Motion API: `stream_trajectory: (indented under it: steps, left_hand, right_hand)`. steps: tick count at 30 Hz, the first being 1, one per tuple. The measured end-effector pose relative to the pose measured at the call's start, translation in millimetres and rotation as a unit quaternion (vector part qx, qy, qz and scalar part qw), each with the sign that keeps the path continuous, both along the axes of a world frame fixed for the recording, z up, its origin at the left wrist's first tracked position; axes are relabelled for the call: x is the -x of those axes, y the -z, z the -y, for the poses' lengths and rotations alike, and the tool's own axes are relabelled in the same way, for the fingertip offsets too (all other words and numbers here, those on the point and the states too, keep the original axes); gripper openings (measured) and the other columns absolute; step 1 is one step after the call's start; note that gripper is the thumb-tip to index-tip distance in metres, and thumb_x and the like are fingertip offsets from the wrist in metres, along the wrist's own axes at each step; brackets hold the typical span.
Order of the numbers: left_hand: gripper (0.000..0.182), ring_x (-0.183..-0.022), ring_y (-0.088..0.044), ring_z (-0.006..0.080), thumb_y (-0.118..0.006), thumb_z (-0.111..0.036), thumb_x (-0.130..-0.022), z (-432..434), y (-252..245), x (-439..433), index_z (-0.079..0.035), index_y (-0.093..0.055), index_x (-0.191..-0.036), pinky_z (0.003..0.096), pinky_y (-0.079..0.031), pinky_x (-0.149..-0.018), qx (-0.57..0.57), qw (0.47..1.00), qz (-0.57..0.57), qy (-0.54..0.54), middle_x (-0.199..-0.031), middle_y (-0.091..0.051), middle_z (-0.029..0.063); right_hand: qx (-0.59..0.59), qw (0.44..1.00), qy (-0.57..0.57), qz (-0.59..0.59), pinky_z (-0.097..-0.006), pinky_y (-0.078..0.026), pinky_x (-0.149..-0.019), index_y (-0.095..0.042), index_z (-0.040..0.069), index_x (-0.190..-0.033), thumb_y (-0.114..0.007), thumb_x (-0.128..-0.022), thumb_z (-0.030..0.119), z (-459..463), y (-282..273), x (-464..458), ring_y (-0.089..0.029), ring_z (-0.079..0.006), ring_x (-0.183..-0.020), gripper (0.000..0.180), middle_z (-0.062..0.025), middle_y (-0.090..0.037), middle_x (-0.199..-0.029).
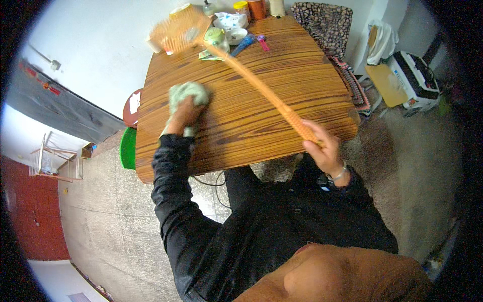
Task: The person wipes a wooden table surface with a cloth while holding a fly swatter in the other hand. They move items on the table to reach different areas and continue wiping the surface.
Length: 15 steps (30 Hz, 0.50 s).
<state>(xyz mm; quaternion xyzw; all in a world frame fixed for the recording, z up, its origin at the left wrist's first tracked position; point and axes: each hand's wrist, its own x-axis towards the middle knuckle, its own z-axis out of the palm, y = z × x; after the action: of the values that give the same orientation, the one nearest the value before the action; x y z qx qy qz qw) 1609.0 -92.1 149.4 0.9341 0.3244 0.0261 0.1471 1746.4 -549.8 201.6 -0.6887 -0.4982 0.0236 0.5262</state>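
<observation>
My left hand [185,115] presses a pale green cloth [188,94] onto the left part of a wood-grain table [264,83]; the cloth is bunched under the fingers, and hand and cloth are somewhat blurred. My right hand [323,147], with a metal band at the wrist, grips the textured handle end of a long orange plastic fly swatter [260,85] near the table's front right edge. Its blurred, ribbed head [181,32] reaches over the table's far left corner.
At the table's far end stand a white bowl [236,36], a green-lidded container [214,36], a blue item [243,44], a pink scoop [263,43] and a yellow-lidded jar [241,9]. A patterned chair [324,26] is beyond the right corner; a green stool [128,148] stands left.
</observation>
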Motion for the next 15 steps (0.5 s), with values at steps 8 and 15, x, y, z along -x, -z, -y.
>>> stream_trajectory:
  steps: [8,15]
  left_hand:
    - [0.068,-0.123,-0.044,0.0438,-0.059,-0.046,-0.088,-48.4,23.5,197.1,0.003,-0.038,-0.131,0.0528,-0.029,-0.107,-0.059,0.984,-0.031,-0.162,-0.129,-0.050,0.0274]
    - [0.073,-0.131,-0.038,0.0409,-0.063,-0.047,-0.084,82.3,7.5,183.6,0.002,-0.042,-0.134,0.0450,-0.026,-0.113,-0.165,0.974,0.030,-0.156,-0.137,-0.050,0.0185]
  right_hand:
    - [0.131,0.990,-0.038,-0.045,-0.0430,-0.054,-0.068,-0.048,0.013,-0.134,-0.062,-0.085,0.014,-56.2,12.6,16.2,-0.067,-0.0361,-0.077,0.051,-0.0201,-0.067,-0.095]
    - [-0.140,0.982,-0.008,-0.126,-0.0331,-0.044,-0.097,-0.045,-0.002,-0.134,-0.060,-0.088,0.011,-9.4,15.0,6.0,-0.057,-0.0198,-0.113,0.051,-0.0128,-0.056,-0.130]
